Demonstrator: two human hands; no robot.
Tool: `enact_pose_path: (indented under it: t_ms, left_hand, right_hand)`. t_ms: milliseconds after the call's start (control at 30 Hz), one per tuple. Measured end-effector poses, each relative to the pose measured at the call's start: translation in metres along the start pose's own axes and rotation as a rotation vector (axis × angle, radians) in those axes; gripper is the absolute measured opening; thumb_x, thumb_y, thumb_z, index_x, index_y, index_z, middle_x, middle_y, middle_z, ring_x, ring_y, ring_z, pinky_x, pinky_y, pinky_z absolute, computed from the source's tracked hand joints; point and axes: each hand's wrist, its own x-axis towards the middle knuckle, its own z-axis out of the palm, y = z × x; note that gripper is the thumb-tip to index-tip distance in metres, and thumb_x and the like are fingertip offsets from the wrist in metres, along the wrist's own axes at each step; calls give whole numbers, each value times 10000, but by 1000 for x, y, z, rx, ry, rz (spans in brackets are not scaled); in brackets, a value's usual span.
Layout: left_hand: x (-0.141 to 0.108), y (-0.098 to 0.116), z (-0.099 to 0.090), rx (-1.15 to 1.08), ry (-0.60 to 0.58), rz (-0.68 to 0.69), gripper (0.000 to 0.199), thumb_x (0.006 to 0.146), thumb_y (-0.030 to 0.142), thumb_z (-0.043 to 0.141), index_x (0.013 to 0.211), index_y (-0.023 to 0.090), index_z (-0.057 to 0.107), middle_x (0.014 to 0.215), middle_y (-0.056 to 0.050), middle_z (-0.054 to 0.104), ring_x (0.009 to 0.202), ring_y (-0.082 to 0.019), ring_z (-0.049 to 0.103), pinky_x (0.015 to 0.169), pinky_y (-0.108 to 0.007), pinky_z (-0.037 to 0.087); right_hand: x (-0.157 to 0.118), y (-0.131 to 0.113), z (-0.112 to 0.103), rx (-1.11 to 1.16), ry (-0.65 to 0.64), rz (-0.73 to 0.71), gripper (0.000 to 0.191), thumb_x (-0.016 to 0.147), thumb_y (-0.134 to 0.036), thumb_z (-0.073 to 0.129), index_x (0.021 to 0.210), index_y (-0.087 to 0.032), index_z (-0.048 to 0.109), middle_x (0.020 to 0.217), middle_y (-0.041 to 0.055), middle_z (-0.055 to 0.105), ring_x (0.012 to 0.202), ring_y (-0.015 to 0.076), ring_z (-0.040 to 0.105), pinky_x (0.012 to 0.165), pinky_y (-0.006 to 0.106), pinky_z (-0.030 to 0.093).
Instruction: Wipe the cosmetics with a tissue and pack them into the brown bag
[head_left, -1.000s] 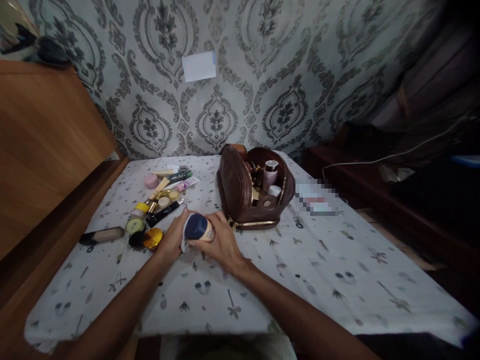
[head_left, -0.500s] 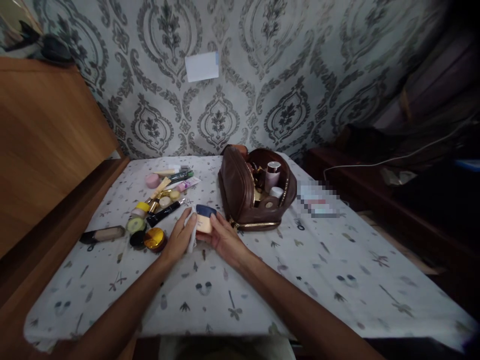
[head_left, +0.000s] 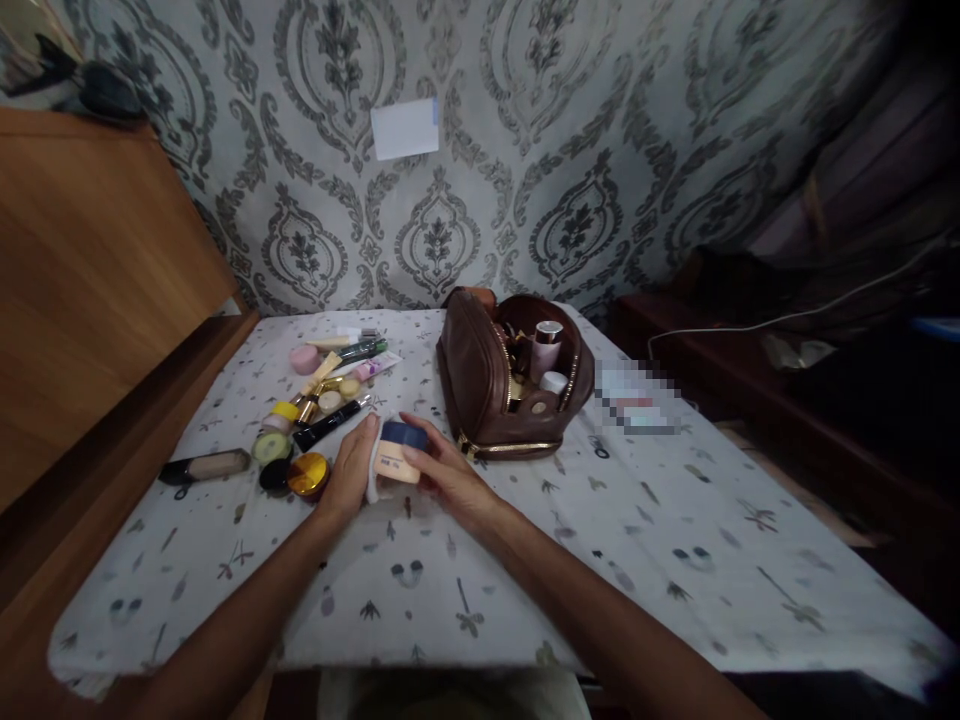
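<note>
Between my hands is a small cosmetic jar point(head_left: 397, 462) with a cream-coloured body and a dark blue lid, tilted above the table. My right hand point(head_left: 450, 474) grips it from the right, thumb across its front. On the other side, my left hand point(head_left: 351, 467) is closed on a white cloth or tissue point(head_left: 373, 470), which lies against the jar's left side. Left of my left hand stands a jar with a shiny gold lid point(head_left: 308, 474). A black tube point(head_left: 328, 426) lies just behind that hand.
An unzipped brown leather cosmetic bag point(head_left: 480, 375) stands behind my right hand, with a pink bottle point(head_left: 544, 352) and a white-lidded jar point(head_left: 553, 384) inside. Several tubes and jars lie at the left, near a foundation tube point(head_left: 217, 466). A wooden cabinet point(head_left: 105, 300) borders the left.
The jar has turned and shifted slightly left and down, so more of its printed front shows. My right thumb has moved from its lid side onto its front.
</note>
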Motion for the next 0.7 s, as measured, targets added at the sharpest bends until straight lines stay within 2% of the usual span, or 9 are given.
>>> enact_pose_path:
  t_ms: [167,300,400,600,700]
  left_hand:
    - [4,-8,4,-114,32,-38,592,793,698,576,949,139,694,930,-78,722,938,-245,658,828,-342,516]
    - [5,-9,6,-124,15,-39,609,823,714,516,1013,165,700,1052,-84,722,1030,-253,645,921,-351,489]
    - [5,-10,6,-116,-7,-16,605,876,698,440,1088,188,688,1169,-86,702,1132,-256,615,1020,-368,438]
    - [-6,-4,7,23,-89,108,611,931,657,350,1261,192,570,1382,-113,578,1331,-244,479,1157,-378,302]
    - [-13,1,8,108,-129,170,623,935,633,361,1346,181,482,1441,-136,509,1365,-257,442,1164,-405,294]
  right_hand:
    - [1,0,2,240,-82,111,508,652,-486,845,1017,-199,638,755,-19,677,583,107,609,463,182,473]
    - [2,2,2,359,-51,102,544,613,-426,891,1033,-191,639,863,4,732,706,142,697,614,238,597]
    - [2,2,4,398,-28,54,520,614,-370,902,1022,-189,636,927,11,736,773,155,715,703,277,622]
    - [3,5,6,352,65,-55,582,615,-283,893,1111,-252,590,1069,-9,686,865,125,690,758,242,602]
    - [4,7,4,128,154,-152,614,609,-323,884,1117,-266,543,995,-10,650,872,156,661,734,280,598]
